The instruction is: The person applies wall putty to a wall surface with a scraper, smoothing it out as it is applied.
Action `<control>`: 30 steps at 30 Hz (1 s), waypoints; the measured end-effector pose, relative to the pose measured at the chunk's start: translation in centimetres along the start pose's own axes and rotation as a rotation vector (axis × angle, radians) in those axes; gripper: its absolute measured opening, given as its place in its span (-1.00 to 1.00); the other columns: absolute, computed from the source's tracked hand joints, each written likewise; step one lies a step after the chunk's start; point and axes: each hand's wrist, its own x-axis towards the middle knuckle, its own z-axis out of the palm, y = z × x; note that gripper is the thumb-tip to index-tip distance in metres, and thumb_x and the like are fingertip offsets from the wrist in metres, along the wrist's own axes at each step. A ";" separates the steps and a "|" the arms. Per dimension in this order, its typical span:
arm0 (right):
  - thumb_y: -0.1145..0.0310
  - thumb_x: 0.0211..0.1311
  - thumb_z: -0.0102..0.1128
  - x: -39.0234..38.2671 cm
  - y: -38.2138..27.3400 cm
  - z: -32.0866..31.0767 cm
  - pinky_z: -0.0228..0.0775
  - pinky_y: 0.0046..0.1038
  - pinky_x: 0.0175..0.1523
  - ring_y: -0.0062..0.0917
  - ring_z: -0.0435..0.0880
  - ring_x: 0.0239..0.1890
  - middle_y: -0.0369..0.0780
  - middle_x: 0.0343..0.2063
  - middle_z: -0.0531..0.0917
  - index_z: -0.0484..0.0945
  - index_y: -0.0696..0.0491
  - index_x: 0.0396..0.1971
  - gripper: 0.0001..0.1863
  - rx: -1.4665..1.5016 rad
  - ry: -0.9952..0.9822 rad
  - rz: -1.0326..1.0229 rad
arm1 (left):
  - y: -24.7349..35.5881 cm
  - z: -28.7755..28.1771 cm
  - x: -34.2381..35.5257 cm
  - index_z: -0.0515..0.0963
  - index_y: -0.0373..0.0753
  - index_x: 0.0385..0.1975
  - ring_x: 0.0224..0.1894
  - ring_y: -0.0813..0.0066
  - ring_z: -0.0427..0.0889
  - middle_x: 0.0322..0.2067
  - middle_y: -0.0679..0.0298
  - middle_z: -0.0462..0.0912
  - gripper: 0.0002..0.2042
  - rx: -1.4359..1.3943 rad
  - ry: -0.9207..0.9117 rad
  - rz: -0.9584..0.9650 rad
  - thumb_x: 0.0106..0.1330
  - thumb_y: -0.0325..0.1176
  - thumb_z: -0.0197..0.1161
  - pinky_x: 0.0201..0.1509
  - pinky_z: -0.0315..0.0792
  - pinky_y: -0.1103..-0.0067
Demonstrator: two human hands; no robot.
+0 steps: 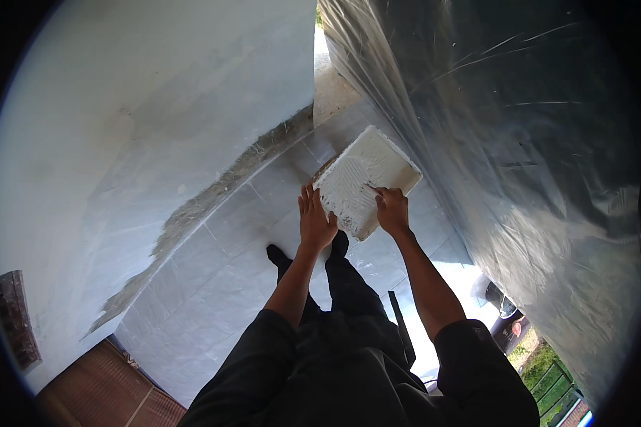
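Note:
A rectangular tray [399, 153] with white, paint-like material spread over its ridged face is in front of me, angled to the right. My left hand [317, 220] is at the tray's left edge, fingers extended along it and thumb against it, holding it. My right hand [393, 208] is closed on a small thin tool [373, 186] over the white-coated face. The tool's far end is too small to make out clearly.
A white wall [121, 156] with a rough grey band runs along the left, plastic sheeting [506, 156] along the right. My feet stand on grey tiles [214, 249]. A reddish-brown panel [107, 384] is at lower left; greenery and a railing [555, 398] show at lower right.

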 end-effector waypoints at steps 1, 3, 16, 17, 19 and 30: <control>0.38 0.37 0.20 -0.2 0.9 -0.1 0.28 -0.08 0.29 -0.18 0.55 0.15 -0.12 -0.09 0.71 0.67 0.00 -0.02 -0.76 -0.020 0.032 0.027 | -0.5 1.4 -0.5 0.10 -0.47 0.41 0.61 -0.24 -0.18 0.54 -0.23 -0.06 -0.26 -0.003 -0.031 -0.024 0.23 -0.42 0.24 0.65 -0.22 0.02; 0.39 0.35 0.23 0.4 2.9 -0.2 0.24 -0.07 0.33 -0.21 0.51 0.20 -0.16 -0.03 0.71 0.68 -0.01 -0.03 -0.77 -0.046 0.039 0.070 | -1.4 3.9 -0.7 0.04 -0.43 0.44 0.61 -0.27 -0.18 0.53 -0.30 -0.08 -0.25 0.014 -0.028 -0.107 0.25 -0.45 0.22 0.65 -0.22 0.00; 0.44 0.29 0.29 3.0 9.3 10.1 0.19 -0.11 0.35 -0.31 0.48 0.21 -0.29 0.02 0.70 0.68 -0.03 0.04 -0.68 0.021 0.139 0.045 | -5.8 14.8 -0.6 -0.09 -0.41 0.48 0.62 -0.22 -0.27 0.56 -0.26 -0.23 -0.15 0.005 0.042 -0.301 0.22 -0.49 0.25 0.66 -0.29 0.05; 0.44 0.29 0.29 2.8 9.4 10.7 0.19 -0.11 0.35 -0.31 0.48 0.21 -0.29 0.02 0.70 0.68 -0.03 0.04 -0.68 0.021 0.132 0.053 | -5.7 15.0 -0.6 -0.10 -0.41 0.49 0.62 -0.22 -0.27 0.56 -0.26 -0.24 -0.14 -0.013 0.058 -0.311 0.20 -0.51 0.23 0.66 -0.29 0.04; 0.43 0.29 0.29 2.6 9.4 11.4 0.20 -0.13 0.35 -0.31 0.49 0.20 -0.25 -0.01 0.70 0.68 -0.03 0.05 -0.68 0.047 0.176 0.017 | -5.5 15.0 -0.5 -0.11 -0.40 0.50 0.63 -0.22 -0.27 0.57 -0.26 -0.25 -0.13 -0.027 0.070 -0.323 0.17 -0.53 0.21 0.66 -0.28 0.04; 0.45 0.33 0.25 3.2 8.8 11.1 0.27 -0.18 0.28 -0.31 0.53 0.11 -0.22 -0.10 0.70 0.69 -0.04 0.04 -0.70 0.073 0.206 0.057 | -4.4 14.3 0.5 -0.18 -0.43 0.49 0.61 -0.29 -0.27 0.54 -0.33 -0.29 -0.08 -0.001 0.075 -0.369 0.10 -0.57 0.17 0.65 -0.22 -0.05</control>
